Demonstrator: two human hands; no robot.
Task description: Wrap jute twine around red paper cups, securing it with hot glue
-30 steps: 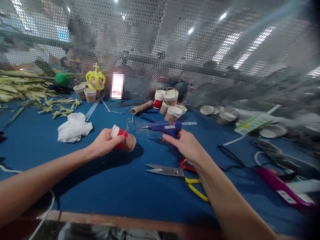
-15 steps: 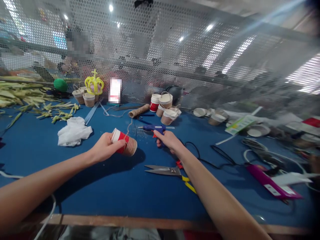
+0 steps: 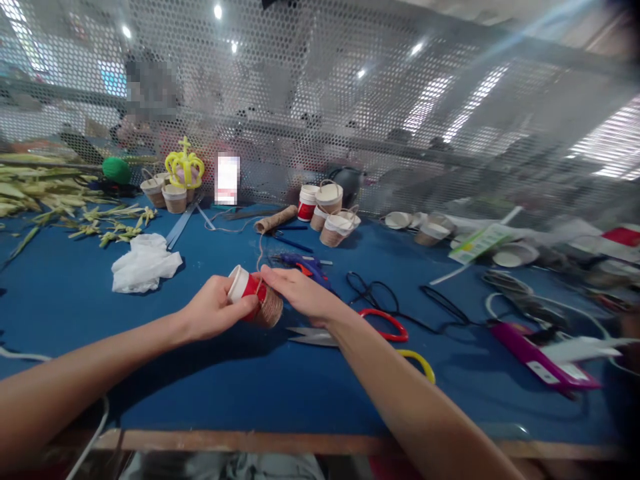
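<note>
My left hand partly hides the red-and-white paper cup wound with brown twine; my right forearm covers the red-and-yellow-handled steel scissors mid-length.

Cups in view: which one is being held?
The tilted red-and-white cup, partly wrapped in twine, held by the left hand with the right hand close against it. The other cups sit farther back, untouched.
</note>
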